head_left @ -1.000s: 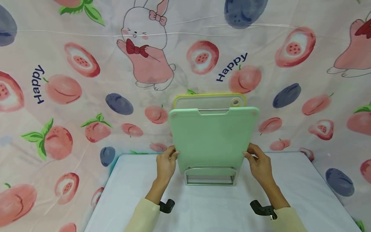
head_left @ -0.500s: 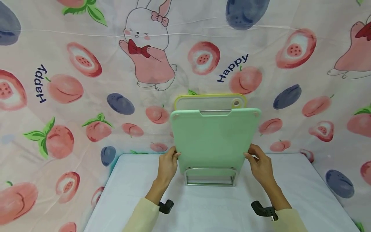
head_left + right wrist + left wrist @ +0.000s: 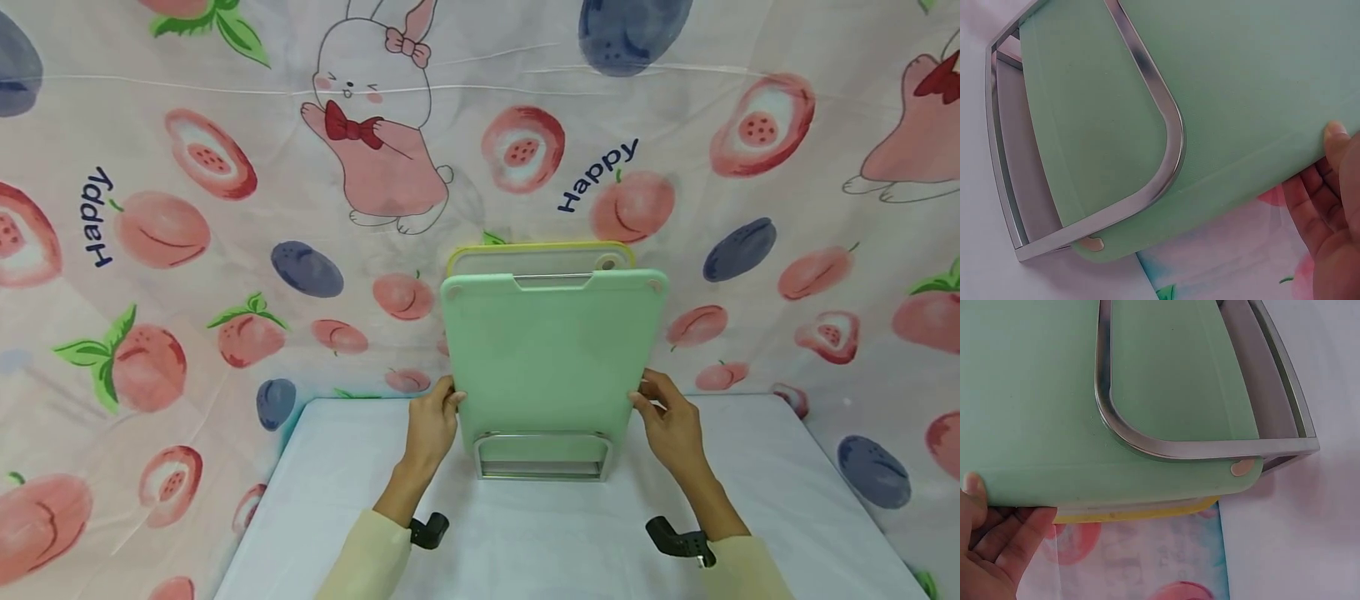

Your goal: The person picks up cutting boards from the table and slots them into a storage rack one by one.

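Note:
A mint-green cutting board [image 3: 551, 358] stands in a chrome wire rack [image 3: 542, 478], the rack's front loop crossing its lower part. My left hand [image 3: 432, 423] pinches the board's left edge, thumb on the front face and fingers behind. On the opposite edge my right hand [image 3: 670, 419] does the same. Just behind, a pale cutting board with a yellow rim [image 3: 543, 247] shows above the green one's top. In the left wrist view, the green board's lower corner [image 3: 1242, 478] lies inside the rack; the right wrist view shows the other lower corner [image 3: 1100, 247] there too.
The rack stands on a white-covered table [image 3: 543, 542] near its back edge. Behind hangs a cloth [image 3: 510, 217] printed with fruit and rabbits. Each wrist wears a black camera mount, one at the left wrist [image 3: 430, 531] and one at the right wrist [image 3: 678, 540].
The green board's top edge has tipped back nearer the yellow-rimmed board, and its bottom edge shows lower in the rack. Both hands keep their pinch on its sides.

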